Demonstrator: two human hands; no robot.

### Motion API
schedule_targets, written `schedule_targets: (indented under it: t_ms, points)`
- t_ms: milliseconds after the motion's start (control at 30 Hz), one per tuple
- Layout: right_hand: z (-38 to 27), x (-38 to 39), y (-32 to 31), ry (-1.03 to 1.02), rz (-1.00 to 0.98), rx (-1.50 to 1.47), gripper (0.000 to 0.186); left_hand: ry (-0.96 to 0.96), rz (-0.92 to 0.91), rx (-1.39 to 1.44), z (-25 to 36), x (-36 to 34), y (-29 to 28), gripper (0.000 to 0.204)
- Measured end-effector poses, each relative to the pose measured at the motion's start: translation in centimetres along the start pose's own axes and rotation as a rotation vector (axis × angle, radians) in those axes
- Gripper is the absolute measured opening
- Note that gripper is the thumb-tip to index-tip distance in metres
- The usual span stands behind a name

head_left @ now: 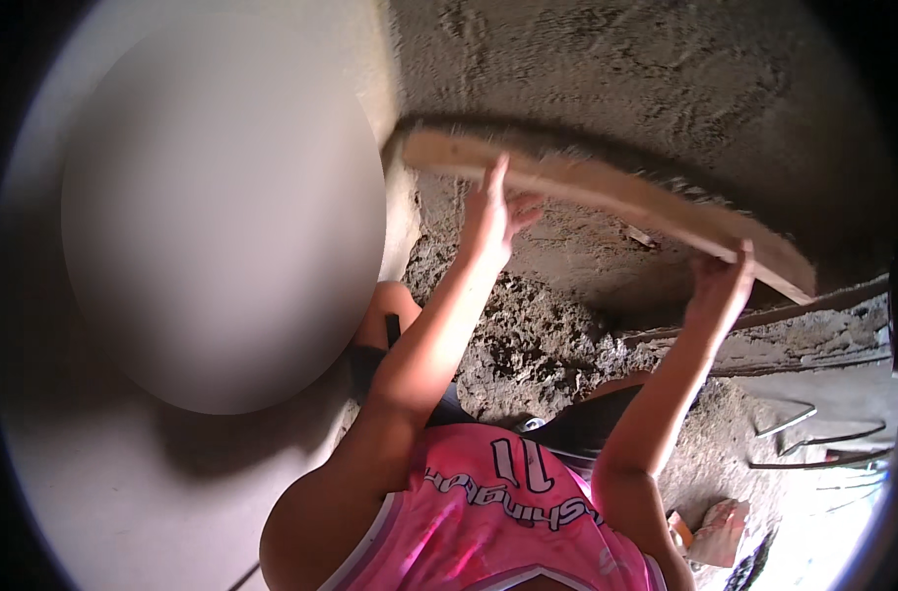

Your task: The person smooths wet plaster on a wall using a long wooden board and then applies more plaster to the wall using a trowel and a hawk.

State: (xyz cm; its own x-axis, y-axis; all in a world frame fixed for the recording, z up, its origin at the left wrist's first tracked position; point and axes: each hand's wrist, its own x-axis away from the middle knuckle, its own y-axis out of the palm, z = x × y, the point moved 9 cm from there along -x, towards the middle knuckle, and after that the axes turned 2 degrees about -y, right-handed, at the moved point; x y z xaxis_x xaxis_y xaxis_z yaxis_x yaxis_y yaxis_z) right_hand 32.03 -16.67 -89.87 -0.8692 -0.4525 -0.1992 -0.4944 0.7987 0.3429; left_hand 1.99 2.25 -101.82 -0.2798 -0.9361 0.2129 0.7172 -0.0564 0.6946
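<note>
Head view: across the upper centre, a wooden board [607, 187], likely stiff and best held near both ends, is touched by the left hand [489, 212], fingers spread, and gripped by the right hand [722, 284].

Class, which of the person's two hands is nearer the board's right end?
The right hand, near the right end of the wooden board; the left hand sits nearer the opposite end, by the pale wall.
</note>
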Motion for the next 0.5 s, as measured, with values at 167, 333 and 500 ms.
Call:
schedule_targets:
  t_ms: [167, 333, 500]
  points:
    - [-5.4, -3.2, 2.1, -0.067, 0.040, -0.069, 0.051, 0.282, -0.044, -0.046, 7.7, 0.3, 7.6, 0.055]
    - [-1.2, -1.7, 2.3, -0.086, 0.073, -0.058, 0.059, 0.283, 0.121, -0.048, 5.0, -1.0, 4.0, 0.045]
    - [2.6, 1.4, 2.5, -0.030, 0.057, 0.136, 0.062, 0.134, 0.225, -0.036, 0.2, -1.8, -2.9, 0.044]
